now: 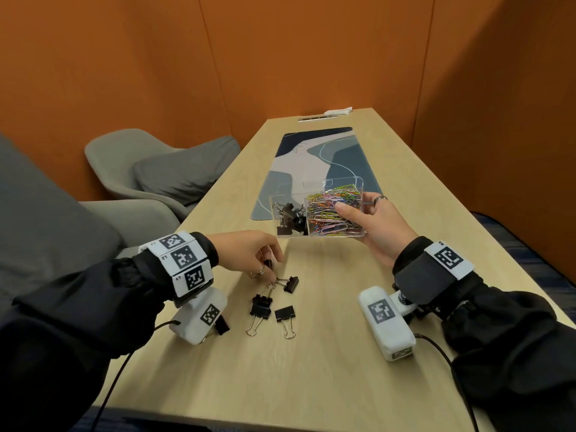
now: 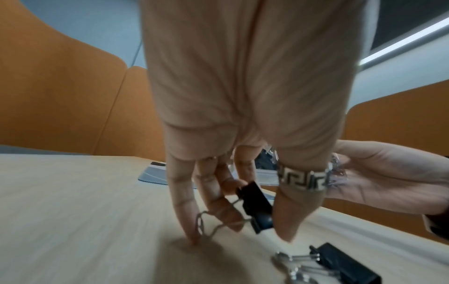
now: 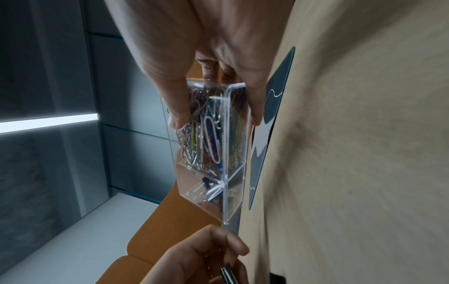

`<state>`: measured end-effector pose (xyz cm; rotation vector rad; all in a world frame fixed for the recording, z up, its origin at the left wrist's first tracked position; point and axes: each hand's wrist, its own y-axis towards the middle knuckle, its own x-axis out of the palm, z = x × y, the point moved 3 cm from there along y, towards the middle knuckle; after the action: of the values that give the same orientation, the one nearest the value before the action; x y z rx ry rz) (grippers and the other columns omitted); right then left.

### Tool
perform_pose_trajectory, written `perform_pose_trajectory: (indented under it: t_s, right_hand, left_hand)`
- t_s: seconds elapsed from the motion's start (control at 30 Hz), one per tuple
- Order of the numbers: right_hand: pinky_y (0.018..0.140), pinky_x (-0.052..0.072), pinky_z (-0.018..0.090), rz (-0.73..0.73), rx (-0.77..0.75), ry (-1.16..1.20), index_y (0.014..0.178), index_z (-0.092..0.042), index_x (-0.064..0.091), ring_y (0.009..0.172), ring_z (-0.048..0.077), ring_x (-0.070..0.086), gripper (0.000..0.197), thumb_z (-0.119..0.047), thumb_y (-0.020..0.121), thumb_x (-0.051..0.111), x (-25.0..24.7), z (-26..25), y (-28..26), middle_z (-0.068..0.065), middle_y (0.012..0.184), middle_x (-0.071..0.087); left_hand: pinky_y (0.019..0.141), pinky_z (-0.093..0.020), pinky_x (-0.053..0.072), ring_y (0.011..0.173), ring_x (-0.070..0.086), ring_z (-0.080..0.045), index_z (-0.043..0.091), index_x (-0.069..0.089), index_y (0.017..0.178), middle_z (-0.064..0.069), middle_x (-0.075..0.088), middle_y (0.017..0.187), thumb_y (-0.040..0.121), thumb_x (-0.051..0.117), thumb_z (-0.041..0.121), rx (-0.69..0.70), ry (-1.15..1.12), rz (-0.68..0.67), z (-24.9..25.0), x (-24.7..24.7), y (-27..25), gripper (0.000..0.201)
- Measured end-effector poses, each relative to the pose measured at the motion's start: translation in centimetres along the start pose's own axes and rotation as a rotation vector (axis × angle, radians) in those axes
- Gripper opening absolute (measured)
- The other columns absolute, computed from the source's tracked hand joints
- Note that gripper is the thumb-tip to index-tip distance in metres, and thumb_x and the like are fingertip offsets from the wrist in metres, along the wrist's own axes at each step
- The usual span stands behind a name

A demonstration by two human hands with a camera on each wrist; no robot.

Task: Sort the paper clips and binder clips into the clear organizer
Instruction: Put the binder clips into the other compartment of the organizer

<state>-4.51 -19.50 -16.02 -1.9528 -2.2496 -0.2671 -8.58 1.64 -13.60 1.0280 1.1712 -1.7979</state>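
Note:
My right hand [image 1: 361,218] grips the clear organizer [image 1: 286,204] and holds it above the table, thumb over its right compartment. That compartment is full of coloured paper clips [image 1: 332,210]; the left one holds several black binder clips [image 1: 290,218]. My left hand [image 1: 268,263] pinches a black binder clip [image 2: 255,205] between thumb and fingers, just above the table. Three more black binder clips [image 1: 272,304] lie loose on the table below that hand. In the right wrist view the organizer [image 3: 233,153] shows edge-on with the paper clips [image 3: 206,134] inside.
The wooden table [image 1: 311,369] carries a blue patterned mat [image 1: 311,160] behind the organizer. A white object [image 1: 338,111] and a strip [image 1: 316,118] lie at the far end. Grey chairs [image 1: 140,169] stand to the left. Orange walls surround the table.

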Motion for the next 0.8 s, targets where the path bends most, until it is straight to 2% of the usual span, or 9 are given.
perform_pose_trajectory:
  t_s: [0.07, 0.17, 0.27, 0.33, 0.47, 0.57, 0.67, 0.73, 0.8]
  right_hand:
    - [0.092, 0.052, 0.045, -0.006, 0.001, 0.011, 0.131, -0.004, 0.041, 0.105, 0.030, 0.064, 0.057, -0.012, 0.082, 0.069, 0.0, 0.0, 0.0, 0.016, 0.121, 0.061]
    - [0.090, 0.053, 0.044, -0.011, 0.001, 0.013, 0.129, -0.004, 0.043, 0.103, 0.029, 0.065, 0.053, -0.010, 0.082, 0.068, 0.1, 0.0, 0.0, 0.016, 0.119, 0.063]
    - [0.089, 0.054, 0.043, -0.011, -0.001, 0.014, 0.128, -0.004, 0.043, 0.101, 0.028, 0.066, 0.052, -0.010, 0.082, 0.068, 0.0, 0.0, 0.0, 0.015, 0.118, 0.063]
    - [0.088, 0.054, 0.042, -0.013, -0.003, 0.017, 0.128, -0.004, 0.043, 0.100, 0.028, 0.066, 0.052, -0.009, 0.083, 0.067, 0.0, 0.0, 0.0, 0.015, 0.117, 0.063]
    - [0.088, 0.054, 0.044, -0.013, 0.000, 0.026, 0.129, -0.002, 0.043, 0.102, 0.030, 0.065, 0.053, -0.009, 0.082, 0.068, 0.0, 0.2, 0.1, 0.018, 0.118, 0.063]
    - [0.090, 0.053, 0.046, -0.013, 0.002, 0.024, 0.129, -0.003, 0.043, 0.105, 0.032, 0.065, 0.054, -0.010, 0.082, 0.068, 0.0, 0.2, 0.2, 0.018, 0.119, 0.063]
    - [0.092, 0.052, 0.048, -0.009, -0.002, 0.023, 0.128, -0.004, 0.042, 0.105, 0.032, 0.065, 0.054, -0.011, 0.082, 0.069, -0.1, 0.1, 0.2, 0.017, 0.119, 0.063]
    - [0.093, 0.051, 0.049, -0.006, -0.002, 0.022, 0.128, -0.004, 0.042, 0.104, 0.032, 0.065, 0.054, -0.012, 0.082, 0.069, -0.1, 0.2, 0.2, 0.017, 0.118, 0.063]
    - [0.094, 0.051, 0.050, -0.007, -0.003, 0.022, 0.128, -0.004, 0.043, 0.105, 0.032, 0.065, 0.054, -0.012, 0.082, 0.069, -0.1, 0.2, 0.2, 0.017, 0.118, 0.063]
  left_hand:
    - [0.064, -0.013, 0.038, 0.074, 0.047, -0.008, 0.022, 0.055, 0.109, 0.009, 0.045, 0.082, 0.084, 0.069, 0.022, 0.008, 0.017, 0.025, 0.0, -0.2, -0.1, 0.029]
    - [0.064, -0.013, 0.042, 0.071, 0.047, -0.009, 0.018, 0.053, 0.109, 0.005, 0.043, 0.085, 0.090, 0.049, 0.003, -0.019, -0.041, -0.011, 0.1, -0.3, 0.0, 0.025]
    - [0.079, -0.030, 0.049, 0.079, 0.048, -0.018, 0.012, 0.052, 0.112, 0.002, 0.041, 0.091, 0.090, 0.034, -0.005, -0.025, -0.116, -0.090, 0.5, 0.1, 0.0, 0.033]
    - [0.074, -0.028, 0.049, 0.078, 0.048, -0.019, 0.012, 0.051, 0.109, 0.001, 0.043, 0.089, 0.090, 0.032, -0.007, -0.004, -0.154, -0.104, 0.8, 0.4, 0.2, 0.033]
    - [0.063, -0.020, 0.052, 0.070, 0.050, -0.009, 0.010, 0.052, 0.106, -0.001, 0.044, 0.082, 0.091, 0.032, -0.012, 0.010, -0.257, -0.094, 0.9, 0.5, 0.5, 0.033]
    - [0.060, -0.020, 0.049, 0.069, 0.046, -0.009, 0.010, 0.053, 0.110, -0.004, 0.046, 0.087, 0.095, 0.036, -0.004, 0.013, -0.269, -0.105, 1.0, 0.3, 0.5, 0.027]
    - [0.060, -0.014, 0.041, 0.071, 0.044, -0.004, 0.019, 0.054, 0.115, 0.001, 0.050, 0.094, 0.097, 0.050, 0.018, 0.053, -0.179, -0.114, 1.4, 0.1, 0.3, 0.019]
    - [0.062, -0.007, 0.036, 0.065, 0.046, 0.006, 0.024, 0.054, 0.119, 0.006, 0.052, 0.086, 0.090, 0.062, 0.026, 0.120, -0.150, -0.117, 1.5, 0.3, 0.4, 0.030]
    - [0.061, -0.005, 0.034, 0.056, 0.045, 0.012, 0.022, 0.056, 0.119, 0.009, 0.051, 0.077, 0.084, 0.069, 0.026, 0.158, -0.117, -0.117, 1.7, 0.7, 0.5, 0.038]
